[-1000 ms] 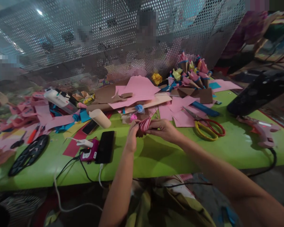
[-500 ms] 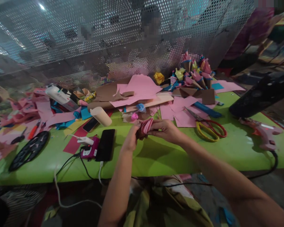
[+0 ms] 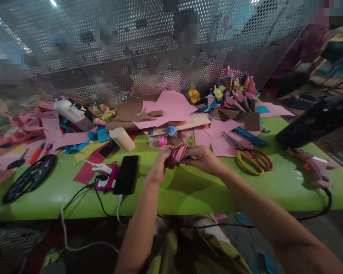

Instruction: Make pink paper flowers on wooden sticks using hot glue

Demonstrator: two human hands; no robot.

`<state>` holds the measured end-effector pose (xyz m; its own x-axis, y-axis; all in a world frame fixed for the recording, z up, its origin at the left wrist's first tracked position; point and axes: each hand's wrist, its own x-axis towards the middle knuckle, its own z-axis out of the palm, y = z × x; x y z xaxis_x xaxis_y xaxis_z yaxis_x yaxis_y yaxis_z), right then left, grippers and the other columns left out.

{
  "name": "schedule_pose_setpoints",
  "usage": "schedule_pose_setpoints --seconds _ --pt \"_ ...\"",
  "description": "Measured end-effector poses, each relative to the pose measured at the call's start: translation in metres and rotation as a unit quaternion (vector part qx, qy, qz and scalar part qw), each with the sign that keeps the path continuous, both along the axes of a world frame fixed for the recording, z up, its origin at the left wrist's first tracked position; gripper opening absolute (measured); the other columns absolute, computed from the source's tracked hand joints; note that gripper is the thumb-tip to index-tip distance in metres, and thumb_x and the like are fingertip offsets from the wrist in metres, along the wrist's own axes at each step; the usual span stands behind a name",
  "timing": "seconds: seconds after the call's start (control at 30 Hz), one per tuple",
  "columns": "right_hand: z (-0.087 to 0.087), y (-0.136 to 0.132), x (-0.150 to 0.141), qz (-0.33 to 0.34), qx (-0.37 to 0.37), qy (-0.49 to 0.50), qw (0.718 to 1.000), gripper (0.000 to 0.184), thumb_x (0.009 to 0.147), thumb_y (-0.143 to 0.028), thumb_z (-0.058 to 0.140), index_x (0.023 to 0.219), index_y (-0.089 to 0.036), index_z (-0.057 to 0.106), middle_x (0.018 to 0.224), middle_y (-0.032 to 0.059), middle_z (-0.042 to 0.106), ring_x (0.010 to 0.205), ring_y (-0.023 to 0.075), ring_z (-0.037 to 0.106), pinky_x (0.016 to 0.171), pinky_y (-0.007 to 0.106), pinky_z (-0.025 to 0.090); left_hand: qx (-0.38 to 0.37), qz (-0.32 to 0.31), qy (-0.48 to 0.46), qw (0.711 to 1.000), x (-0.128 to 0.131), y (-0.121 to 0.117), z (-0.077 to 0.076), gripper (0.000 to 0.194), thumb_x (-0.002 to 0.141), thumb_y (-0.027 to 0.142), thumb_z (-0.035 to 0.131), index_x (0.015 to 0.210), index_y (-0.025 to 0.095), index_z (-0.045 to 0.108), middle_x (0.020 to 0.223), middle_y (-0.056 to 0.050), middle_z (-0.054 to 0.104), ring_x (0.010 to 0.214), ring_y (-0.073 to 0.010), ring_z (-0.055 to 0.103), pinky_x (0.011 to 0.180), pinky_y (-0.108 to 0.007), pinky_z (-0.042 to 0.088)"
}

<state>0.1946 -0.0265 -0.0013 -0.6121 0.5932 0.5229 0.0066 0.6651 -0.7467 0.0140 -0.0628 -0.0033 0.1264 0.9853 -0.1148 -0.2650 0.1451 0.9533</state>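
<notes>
Above the front middle of the green table (image 3: 205,194), both hands meet on a small pink pleated paper piece (image 3: 178,152), twisted like a swirl. My left hand (image 3: 160,165) is closed round its lower left side, where a brown part shows between the fingers. From the right, my right hand (image 3: 202,158) pinches the pink folds between thumb and fingers. The fingers partly cover the piece, so its lower end is hard to make out. Just behind the hands lie a small pink ball (image 3: 162,140) and a blue wrapped bit (image 3: 171,131).
Scissors (image 3: 250,161) and a hot glue gun (image 3: 317,167) lie to the right. Several finished paper cones (image 3: 240,95) stand at the back right. Left are a phone (image 3: 126,175), a purple power adapter (image 3: 106,179) and a cardboard tube (image 3: 122,139). A perforated metal panel (image 3: 148,49) rises behind.
The camera view has shifted slightly. Both hands stay in nearly the same place on the pink paper piece, which appears turned a little.
</notes>
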Motion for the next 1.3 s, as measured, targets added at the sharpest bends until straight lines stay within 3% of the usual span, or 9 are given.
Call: schedule_pose_setpoints --seconds 0.17,0.27,0.4,0.57,0.7,0.97,1.17,1.3 --pt "0.002 0.001 0.002 -0.01 0.005 -0.007 1.0 0.016 0.092 -0.03 0.066 0.094 -0.02 0.078 0.09 0.0063 0.077 0.085 0.019 0.074 0.077 0.028 0.057 0.038 0.0 0.036 0.999 0.0 -0.001 0.0 0.026 0.081 0.045 0.053 0.087 0.02 0.062 0.065 0.002 0.058 0.057 -0.0115 0.049 0.053 -0.023 0.034" --pt "0.005 -0.003 0.003 -0.024 0.037 0.007 0.999 0.019 0.095 -0.033 0.063 0.096 -0.021 0.078 0.092 0.0066 0.077 0.093 0.0201 0.073 0.082 0.029 0.057 0.118 0.031 0.07 0.99 -0.001 -0.003 0.004 0.02 0.082 0.038 0.055 0.083 0.02 0.063 0.071 0.001 0.059 0.066 -0.0134 0.05 0.06 -0.025 0.038" --pt "0.011 -0.012 0.001 -0.064 0.143 0.006 0.988 0.02 0.098 -0.029 0.058 0.096 -0.018 0.075 0.083 0.0066 0.075 0.074 0.0149 0.07 0.065 0.023 0.053 0.212 0.05 0.058 0.974 -0.004 -0.008 0.005 0.017 0.082 0.036 0.059 0.082 0.02 0.065 0.077 0.0 0.06 0.073 -0.0157 0.051 0.066 -0.027 0.04" --pt "0.017 -0.026 -0.006 -0.119 0.311 -0.004 0.943 0.022 0.101 -0.024 0.053 0.091 -0.016 0.071 0.077 0.0059 0.072 0.064 0.0128 0.061 0.059 0.025 0.043 0.198 0.053 -0.035 0.978 -0.003 -0.013 0.005 0.03 0.077 0.048 0.064 0.073 0.018 0.063 0.07 -0.002 0.058 0.063 -0.0152 0.05 0.061 -0.028 0.04" --pt "0.019 -0.031 -0.007 -0.134 0.38 -0.022 0.915 0.019 0.101 -0.016 0.049 0.101 -0.014 0.068 0.076 0.0043 0.07 0.064 0.0145 0.057 0.061 0.03 0.04 0.185 0.039 -0.053 0.981 0.0 -0.014 0.009 0.036 0.075 0.054 0.063 0.069 0.019 0.062 0.069 -0.004 0.059 0.068 -0.0187 0.056 0.067 -0.032 0.043" --pt "0.025 -0.04 -0.009 -0.149 0.416 -0.046 0.896 0.031 0.104 -0.016 0.039 0.092 -0.019 0.068 0.072 0.0014 0.065 0.063 0.0136 0.054 0.061 0.03 0.039 0.203 0.105 0.036 0.973 0.001 -0.019 0.013 0.043 0.071 0.065 0.058 0.063 0.023 0.052 0.059 -0.001 0.05 0.061 -0.0178 0.047 0.064 -0.034 0.041" --pt "0.027 -0.042 -0.011 -0.153 0.405 -0.017 0.901 0.028 0.102 -0.014 0.044 0.085 -0.016 0.066 0.066 0.0014 0.058 0.062 0.0147 0.05 0.06 0.032 0.035 0.189 0.137 0.096 0.968 -0.001 -0.026 0.012 0.046 0.072 0.07 0.056 0.066 0.025 0.049 0.062 -0.003 0.048 0.063 -0.02 0.045 0.067 -0.04 0.04" --pt "0.021 -0.04 -0.012 -0.171 0.39 -0.017 0.904 0.028 0.102 -0.015 0.042 0.088 -0.018 0.066 0.066 0.0015 0.058 0.061 0.0147 0.047 0.061 0.032 0.033 0.197 0.136 0.07 0.968 0.002 -0.023 0.015 0.041 0.073 0.063 0.058 0.065 0.024 0.048 0.065 -0.003 0.046 0.064 -0.0186 0.045 0.066 -0.036 0.039"
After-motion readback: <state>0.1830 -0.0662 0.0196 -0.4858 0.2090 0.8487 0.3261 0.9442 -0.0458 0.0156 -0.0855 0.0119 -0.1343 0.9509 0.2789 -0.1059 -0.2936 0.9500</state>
